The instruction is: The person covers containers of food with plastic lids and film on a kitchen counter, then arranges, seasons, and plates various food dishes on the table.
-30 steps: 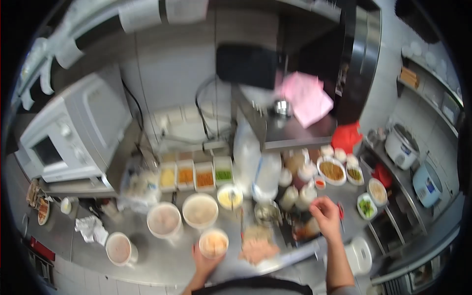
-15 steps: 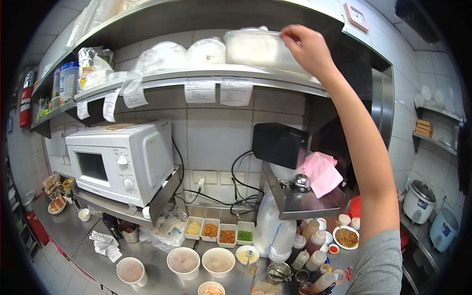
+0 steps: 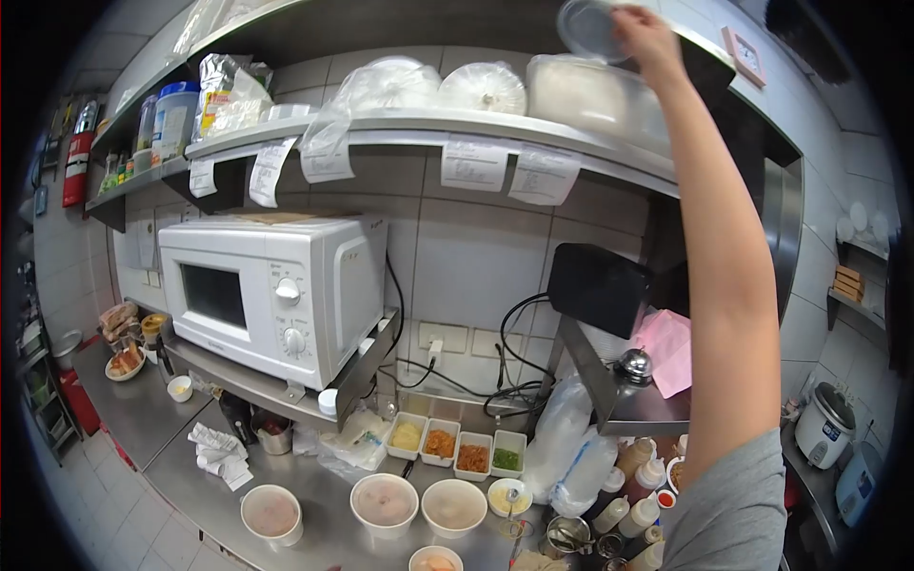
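Note:
My right hand [image 3: 651,44] is raised at the top of the view, its fingers pinched on the edge of a round, see-through plastic lid [image 3: 585,29]. Just below the lid, a translucent plastic bin [image 3: 595,95] stands on the shelf [image 3: 400,126]. On the counter far beneath are round white tubs, among them a left one [image 3: 271,514], a middle one [image 3: 384,504] and a right one [image 3: 454,506]. A smaller tub [image 3: 436,560] is cut off by the bottom edge. My left hand is out of the picture.
A white microwave [image 3: 276,285] sits on a wall bracket. Small trays of toppings [image 3: 440,441] line the counter's back. Sauce bottles [image 3: 638,514] crowd the right, under a metal ledge [image 3: 609,409] with a bell [image 3: 633,366]. Receipts [image 3: 473,164] hang from the shelf edge.
My right hand has risen from the plastic bin's rim and now has a round lid in its fingers. The camera view has turned, shifting the scene to the right.

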Available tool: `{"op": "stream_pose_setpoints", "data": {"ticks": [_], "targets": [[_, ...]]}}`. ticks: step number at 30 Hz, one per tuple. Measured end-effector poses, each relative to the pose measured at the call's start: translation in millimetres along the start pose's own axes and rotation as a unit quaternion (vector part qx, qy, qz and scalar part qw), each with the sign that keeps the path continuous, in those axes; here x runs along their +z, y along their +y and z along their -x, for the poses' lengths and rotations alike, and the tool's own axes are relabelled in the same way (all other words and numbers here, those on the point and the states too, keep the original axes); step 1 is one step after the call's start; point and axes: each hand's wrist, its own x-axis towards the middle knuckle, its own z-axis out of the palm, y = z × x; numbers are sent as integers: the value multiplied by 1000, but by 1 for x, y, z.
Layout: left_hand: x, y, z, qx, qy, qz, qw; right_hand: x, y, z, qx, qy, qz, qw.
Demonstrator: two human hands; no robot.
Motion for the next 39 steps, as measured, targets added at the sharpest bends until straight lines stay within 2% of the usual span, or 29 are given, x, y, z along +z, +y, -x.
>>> {"op": "stream_pose_setpoints", "data": {"ticks": [1,3,4,5,7,9,10,11,13,14,15,18,20,24,26,30,32,35,38,39], "targets": [[-3,10,-9,35,6,13,999,1,-15,17,-54,14,-88,995],[-4,29,-23,92,14,43,995,21,-37,54,-65,58,-182,979],[4,40,-35,87,49,175,980,39,-50,95,-25,48,-197,979],[7,52,-42,85,28,192,977,57,-63,136,15,39,-212,976],[21,63,-57,68,4,254,965,101,-105,256,102,-128,-144,976],[36,62,-66,-89,-93,254,959,135,-110,370,280,-341,-165,882],[45,59,-68,-127,-123,256,950,149,-107,430,366,-379,-160,835],[59,49,-70,-137,-146,264,943,158,-103,493,454,-364,-170,795],[79,49,-68,-192,-186,292,918,161,-93,613,555,-341,-141,745],[87,50,-71,-213,-203,305,906,166,-106,638,660,-258,-236,665],[97,45,-74,-216,-189,325,901,174,-115,668,673,-234,-243,659],[115,37,-82,-215,-167,357,894,205,-140,691,577,-295,-84,757],[120,42,-86,-204,-177,351,897,225,-154,688,557,-297,-55,774],[129,56,-87,-206,-111,324,917,243,-160,687,498,-279,-38,820],[138,58,-87,-196,-67,279,938,248,-168,684,487,-303,-13,819],[148,58,-86,-166,4,267,949,251,-169,693,465,-298,-19,833],[152,57,-86,-148,41,262,953,251,-168,691,461,-329,-22,824],[154,54,-88,-174,38,287,941,247,-168,674,465,-390,-6,795],[150,56,-91,-208,-1,225,952,252,-166,670,478,-409,8,777],[155,51,-89,-180,26,200,963,251,-169,670,484,-408,12,775]]}}
